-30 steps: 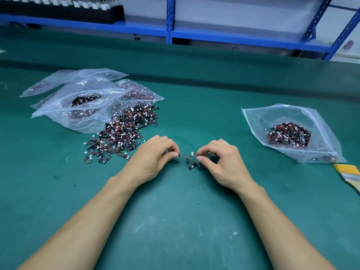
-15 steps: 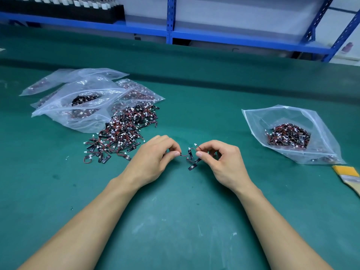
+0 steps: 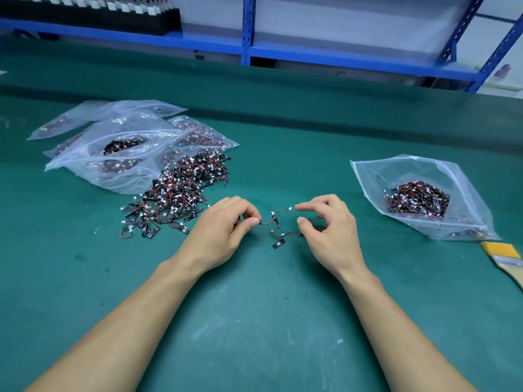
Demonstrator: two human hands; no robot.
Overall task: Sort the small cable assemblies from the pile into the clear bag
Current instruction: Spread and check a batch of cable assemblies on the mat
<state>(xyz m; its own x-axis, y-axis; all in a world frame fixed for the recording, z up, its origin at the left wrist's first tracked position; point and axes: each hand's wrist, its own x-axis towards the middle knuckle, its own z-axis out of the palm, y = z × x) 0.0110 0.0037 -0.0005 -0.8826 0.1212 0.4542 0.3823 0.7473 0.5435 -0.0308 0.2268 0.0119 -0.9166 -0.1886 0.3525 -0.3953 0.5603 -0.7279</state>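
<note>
A pile of small red-and-black cable assemblies (image 3: pixel 181 190) lies on the green mat left of centre. At the right, a clear bag (image 3: pixel 464 190) lies open and holds a heap of sorted assemblies (image 3: pixel 417 200). Between my hands, tangled cable assemblies (image 3: pixel 276 222) are stretched just above the mat. My left hand (image 3: pixel 223 230) pinches one red wire end between thumb and forefinger. My right hand (image 3: pixel 331 227) has its index finger and thumb spread apart near a white connector. Its other fingers curl over a second assembly whose wire runs under the thumb.
Several more clear bags (image 3: pixel 113 142) with assemblies are stacked behind the pile at the left. A yellow-handled brush (image 3: pixel 506 258) lies at the right edge of the mat. A blue shelf rack (image 3: pixel 249 29) stands beyond the table.
My hands have drawn apart, pulling the tangled assemblies out into a longer strand. My right thumb and index finger, pinched before, have spread open.
</note>
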